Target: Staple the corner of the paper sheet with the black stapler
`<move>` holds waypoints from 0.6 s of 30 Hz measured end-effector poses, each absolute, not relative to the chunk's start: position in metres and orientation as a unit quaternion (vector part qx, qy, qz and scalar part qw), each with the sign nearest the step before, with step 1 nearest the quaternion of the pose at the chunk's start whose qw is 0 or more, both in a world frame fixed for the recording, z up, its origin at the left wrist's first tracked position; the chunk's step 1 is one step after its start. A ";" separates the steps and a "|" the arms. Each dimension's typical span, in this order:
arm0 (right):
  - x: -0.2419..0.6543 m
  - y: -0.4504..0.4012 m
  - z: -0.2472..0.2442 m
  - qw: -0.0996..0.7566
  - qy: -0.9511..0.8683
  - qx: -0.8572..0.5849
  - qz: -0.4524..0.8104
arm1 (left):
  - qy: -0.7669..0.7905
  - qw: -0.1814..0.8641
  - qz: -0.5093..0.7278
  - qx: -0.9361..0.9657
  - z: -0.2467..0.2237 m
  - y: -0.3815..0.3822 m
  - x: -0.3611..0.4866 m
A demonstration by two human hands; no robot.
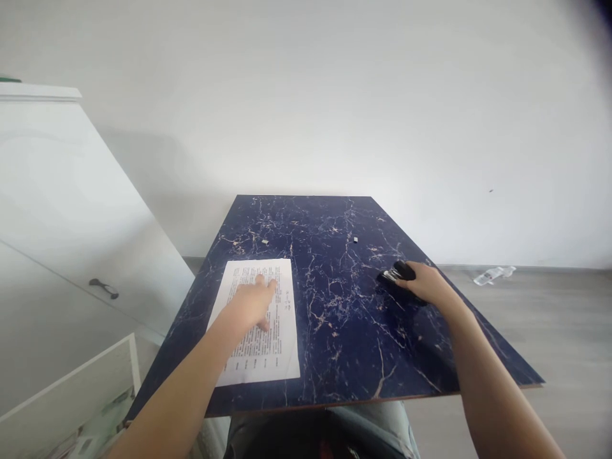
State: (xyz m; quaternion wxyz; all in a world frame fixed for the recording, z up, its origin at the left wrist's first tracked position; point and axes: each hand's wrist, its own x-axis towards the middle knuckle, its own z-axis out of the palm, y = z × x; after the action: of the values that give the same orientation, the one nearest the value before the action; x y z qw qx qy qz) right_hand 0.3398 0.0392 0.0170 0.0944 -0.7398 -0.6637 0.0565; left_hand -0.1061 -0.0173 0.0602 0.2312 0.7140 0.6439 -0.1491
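Observation:
A printed sheet of paper [287, 357] lies on the left part of the dark blue marbled table, its text running sideways. My left hand [255, 299] rests on the sheet with its fingers apart and grips nothing. Over on the right side, a black stapler [400, 273] with a shiny metal part sits on the tabletop. The fingers of my right hand [425, 284] are closed around its near end, and part of the stapler is hidden under them.
Two small pale pieces [356, 240] lie farther back on the table [335, 357]. A white cabinet [95, 210] with a dark handle stands to the left, and a wall is behind. Clear plastic [495, 275] lies on the floor at right.

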 end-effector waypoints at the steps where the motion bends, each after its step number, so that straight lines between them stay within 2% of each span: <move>1: 0.332 0.039 0.021 0.106 -0.668 -0.734 0.062 | 0.644 0.230 -0.151 0.714 0.060 -0.018 -0.106; 8: 0.244 0.042 0.047 0.152 -0.713 -0.671 0.137 | 0.646 0.238 -0.155 0.709 0.072 -0.024 -0.100; 12: 0.184 0.040 0.060 0.171 -0.761 -0.601 0.173 | 0.628 0.184 -0.152 0.741 0.082 -0.033 -0.096; 15: 0.137 0.037 0.065 0.196 -0.806 -0.525 0.188 | 0.534 0.149 -0.126 0.822 0.083 -0.059 -0.079; 18: 0.088 0.036 0.065 0.198 -0.848 -0.441 0.218 | 0.341 0.191 -0.031 0.920 0.072 -0.096 -0.039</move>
State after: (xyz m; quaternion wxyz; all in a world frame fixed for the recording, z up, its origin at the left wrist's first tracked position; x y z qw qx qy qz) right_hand 0.0885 0.0356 0.0652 0.1978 -0.4412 -0.8478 0.2181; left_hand -0.0386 -0.0961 0.0722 0.1910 0.9201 0.3406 -0.0306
